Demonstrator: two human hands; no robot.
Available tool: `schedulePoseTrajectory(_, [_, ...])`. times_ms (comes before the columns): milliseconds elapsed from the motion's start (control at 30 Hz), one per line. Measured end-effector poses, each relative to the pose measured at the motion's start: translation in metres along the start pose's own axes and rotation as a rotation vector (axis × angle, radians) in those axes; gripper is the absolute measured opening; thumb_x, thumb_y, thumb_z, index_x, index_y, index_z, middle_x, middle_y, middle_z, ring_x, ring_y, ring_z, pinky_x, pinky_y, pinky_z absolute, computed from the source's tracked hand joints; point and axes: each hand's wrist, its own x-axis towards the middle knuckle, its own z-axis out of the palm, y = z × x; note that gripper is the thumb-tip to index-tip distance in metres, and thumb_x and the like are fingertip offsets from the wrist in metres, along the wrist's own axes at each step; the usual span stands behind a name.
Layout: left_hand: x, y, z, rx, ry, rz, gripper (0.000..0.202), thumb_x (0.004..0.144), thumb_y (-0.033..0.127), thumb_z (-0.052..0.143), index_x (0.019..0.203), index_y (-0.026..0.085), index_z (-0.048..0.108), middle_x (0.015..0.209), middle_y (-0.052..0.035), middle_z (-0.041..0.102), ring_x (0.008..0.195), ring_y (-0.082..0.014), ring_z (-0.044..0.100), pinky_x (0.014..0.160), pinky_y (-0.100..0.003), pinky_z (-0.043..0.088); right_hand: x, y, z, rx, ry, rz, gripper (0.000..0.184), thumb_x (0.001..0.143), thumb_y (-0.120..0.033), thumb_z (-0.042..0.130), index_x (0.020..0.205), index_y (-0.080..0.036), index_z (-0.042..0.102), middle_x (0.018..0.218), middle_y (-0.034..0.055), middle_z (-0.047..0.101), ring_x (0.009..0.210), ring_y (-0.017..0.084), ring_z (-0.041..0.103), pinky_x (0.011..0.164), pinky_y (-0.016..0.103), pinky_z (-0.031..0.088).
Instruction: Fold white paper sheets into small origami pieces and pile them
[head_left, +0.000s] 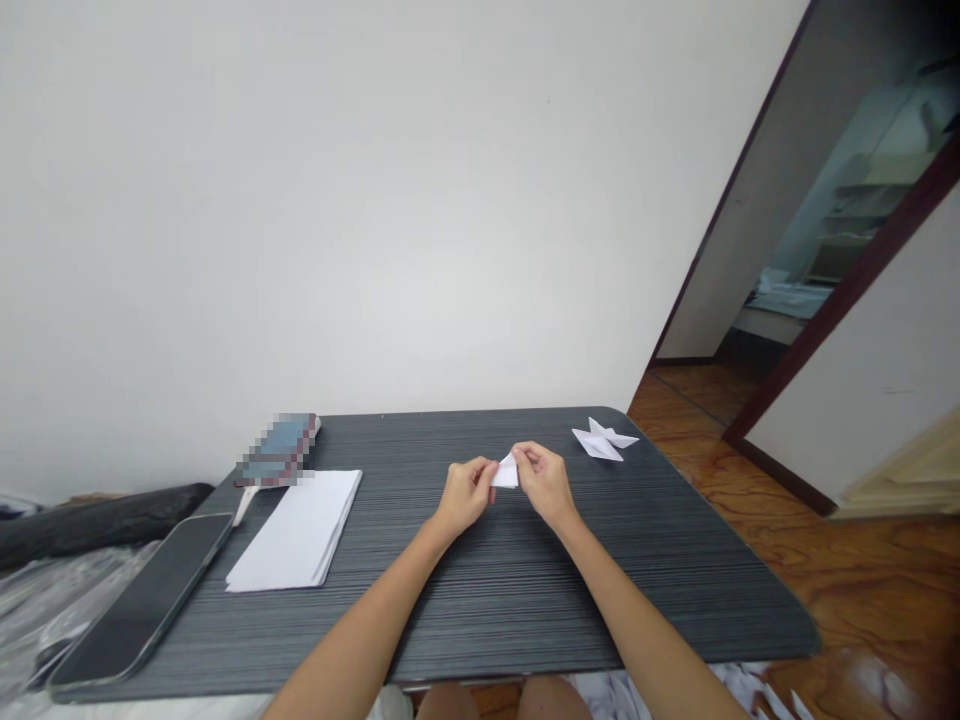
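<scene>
A small folded piece of white paper (pixel 506 473) is held up between my two hands, above the middle of the dark table. My left hand (pixel 467 493) pinches its left edge between thumb and fingers. At the upper right corner, my right hand (pixel 543 480) grips the same paper, its fingers closed. The fingertips hide part of the folds. To the right of my hands, folded white paper shapes with pointed ends (pixel 604 439) lie on the table.
On the left of the dark ridged table (pixel 420 620) lies a stack of white paper (pixel 300 530). A phone (pixel 146 600) rests at the left edge, and a blurred-out blue and red item (pixel 277 448) sits behind. A white wall (pixel 450 250) stands behind the table.
</scene>
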Motion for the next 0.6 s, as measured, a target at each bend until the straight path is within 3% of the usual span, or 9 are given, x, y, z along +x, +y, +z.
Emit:
schedulePoseTrajectory(167, [0.001,0.003,-0.003,0.187,0.006,0.103,0.030,0.081,0.031,0.036,0.067,0.013,0.057,0.044,0.0031,0.047,0.040,-0.0057,0.041,0.044,-0.016,0.032,0.003,0.006,-0.002,-0.060,0.055,0.005,0.027,0.071,-0.037,0.046,0.067,-0.013,0.058,0.059,0.0040,0.058,0.053,0.013,0.051,0.045,0.020,0.038])
schedulePoseTrajectory(300, [0.001,0.000,-0.004,0.110,-0.100,0.116,0.032,0.082,0.029,0.033,0.074,0.013,0.059,0.044,0.0038,0.047,0.036,-0.0048,0.041,0.045,-0.016,0.035,0.008,0.010,-0.012,-0.052,0.155,0.055,0.030,0.070,-0.041,0.047,0.067,-0.013,0.057,0.049,0.0015,0.055,0.041,0.011,0.047,0.038,0.020,0.033])
schedulePoseTrajectory(400, [0.003,-0.009,-0.005,-0.018,-0.064,0.039,0.032,0.082,0.032,0.034,0.084,0.011,0.058,0.043,0.0041,0.048,0.031,-0.0045,0.042,0.041,-0.016,0.036,0.010,0.011,-0.018,0.003,0.204,0.108,0.029,0.072,-0.042,0.045,0.070,-0.014,0.053,0.039,-0.0037,0.047,0.030,0.008,0.038,0.032,0.019,0.026])
schedulePoseTrajectory(500, [0.008,-0.014,-0.005,-0.246,-0.053,-0.084,0.040,0.080,0.039,0.037,0.095,0.007,0.055,0.057,-0.0039,0.058,0.045,-0.0110,0.056,0.039,-0.018,0.040,0.010,0.007,-0.015,0.098,0.068,0.101,0.024,0.074,-0.040,0.045,0.070,-0.016,0.050,0.036,-0.0068,0.042,0.028,0.006,0.035,0.032,0.018,0.026])
schedulePoseTrajectory(600, [0.009,-0.012,-0.004,-0.456,-0.227,-0.137,0.044,0.076,0.041,0.045,0.101,0.005,0.054,0.080,-0.0119,0.063,0.067,-0.0176,0.062,0.055,-0.025,0.049,0.006,0.001,-0.005,0.215,-0.099,0.058,0.022,0.074,-0.038,0.047,0.071,-0.016,0.049,0.047,-0.0045,0.048,0.034,0.005,0.038,0.036,0.017,0.030])
